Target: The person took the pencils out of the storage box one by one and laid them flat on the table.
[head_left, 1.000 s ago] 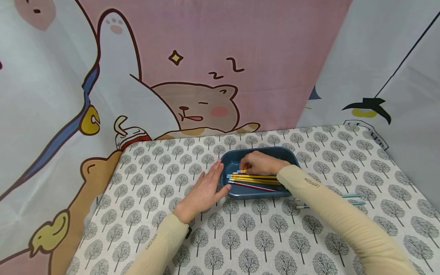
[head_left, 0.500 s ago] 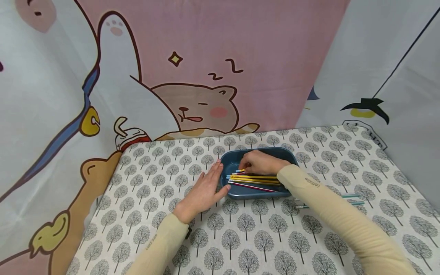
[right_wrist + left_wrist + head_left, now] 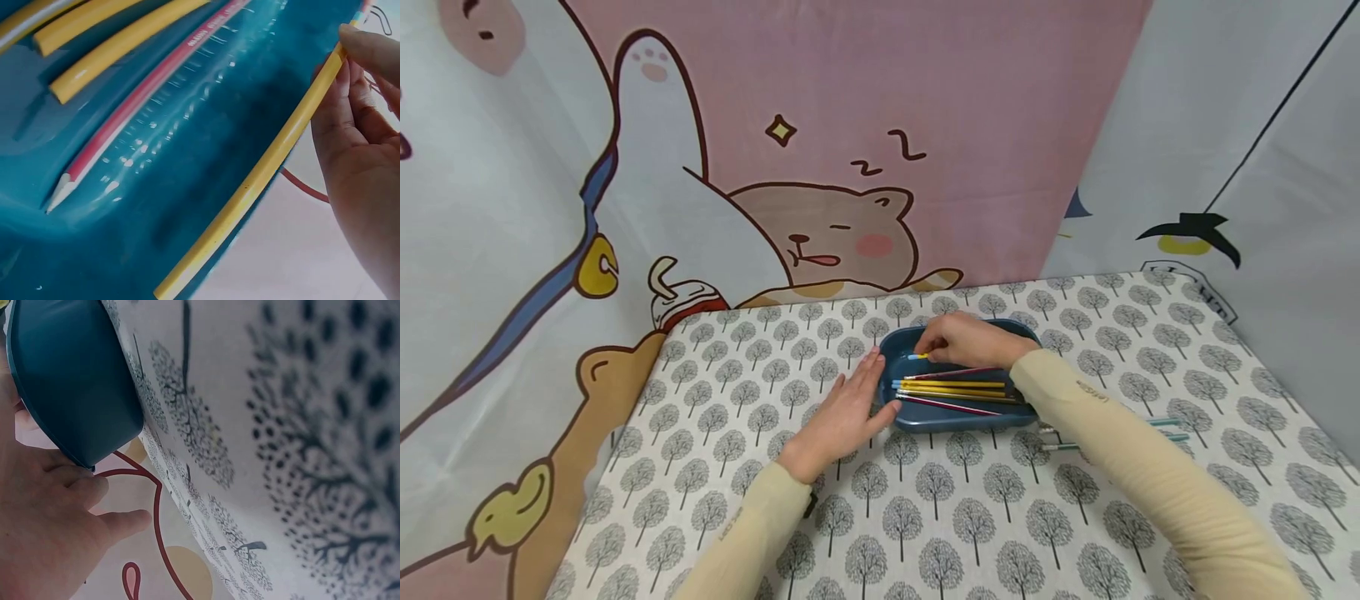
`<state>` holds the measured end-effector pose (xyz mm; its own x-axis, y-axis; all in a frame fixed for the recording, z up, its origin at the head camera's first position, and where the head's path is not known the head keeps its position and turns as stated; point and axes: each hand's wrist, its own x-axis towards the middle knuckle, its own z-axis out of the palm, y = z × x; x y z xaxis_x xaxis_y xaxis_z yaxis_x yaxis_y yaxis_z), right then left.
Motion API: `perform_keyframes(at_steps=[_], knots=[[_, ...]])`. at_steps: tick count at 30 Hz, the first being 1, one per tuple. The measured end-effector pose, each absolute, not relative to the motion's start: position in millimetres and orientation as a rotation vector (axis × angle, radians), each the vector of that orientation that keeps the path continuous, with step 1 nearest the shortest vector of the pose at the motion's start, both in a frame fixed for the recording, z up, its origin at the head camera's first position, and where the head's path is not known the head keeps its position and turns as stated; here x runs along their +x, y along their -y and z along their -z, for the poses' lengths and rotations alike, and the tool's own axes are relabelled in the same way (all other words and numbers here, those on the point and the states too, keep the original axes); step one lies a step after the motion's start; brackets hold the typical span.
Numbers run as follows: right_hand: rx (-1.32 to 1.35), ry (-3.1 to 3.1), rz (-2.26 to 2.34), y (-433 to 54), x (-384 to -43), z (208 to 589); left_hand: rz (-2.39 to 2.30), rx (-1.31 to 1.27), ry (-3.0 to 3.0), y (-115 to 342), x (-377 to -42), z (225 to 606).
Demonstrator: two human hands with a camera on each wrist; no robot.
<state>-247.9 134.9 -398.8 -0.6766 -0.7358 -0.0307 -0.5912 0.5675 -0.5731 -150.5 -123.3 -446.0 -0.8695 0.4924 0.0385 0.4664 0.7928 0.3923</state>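
Tablecloth; held pencil sideways, blue end left

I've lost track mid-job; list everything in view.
Tray: one, dark blue, on tablecloth
Held pencil: one, yellow, in right hand
Yellow pencils: at least three, yellow, in tray
Red pencils: two, red, in tray
Teal pencils: two visible, teal, right of tray, partly hidden
Tablecloth: one, white with grey trees, under tray
Backdrop: count unclear, pink and white, behind
Dark item: one, black, at left cuff, unclear
Sleeves: two, cream, one each side
Left hand: one, touching tray's left end
Right hand: one, pinching held pencil
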Motion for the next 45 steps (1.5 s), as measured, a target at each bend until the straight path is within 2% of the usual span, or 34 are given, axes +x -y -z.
perform_keyframes(at_steps=[27,45], knots=[[-1.211,-2.648,0.886,-160,-229,352,-0.663,0.779,-2.911,124,-151,448],[-1.205,-2.711,0.894,-190,-198,347,-0.575,0.797,-2.938,124,-150,444]])
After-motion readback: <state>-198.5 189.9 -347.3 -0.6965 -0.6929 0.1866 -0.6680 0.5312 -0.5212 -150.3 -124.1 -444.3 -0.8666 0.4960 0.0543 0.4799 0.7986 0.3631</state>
